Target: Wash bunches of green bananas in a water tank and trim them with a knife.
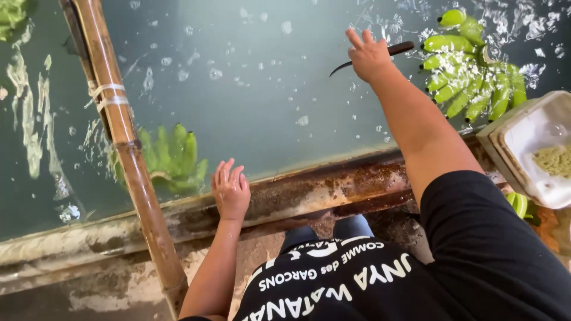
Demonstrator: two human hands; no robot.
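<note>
Green bananas point(470, 83) float in the tank just beyond our right hand point(369, 56), its grip closed on a curved knife point(380, 54), while our left hand point(231, 191) rests flat and empty on the rusty rim point(333, 187), that bunch uncut.

Bamboo pole point(128, 148) bound with white ties, slanting across the water tank's rusty rim point(309, 190), green banana bunch point(172, 156) floating beside the pole, white tub point(538, 148) of pale mash at the far right edge
</note>
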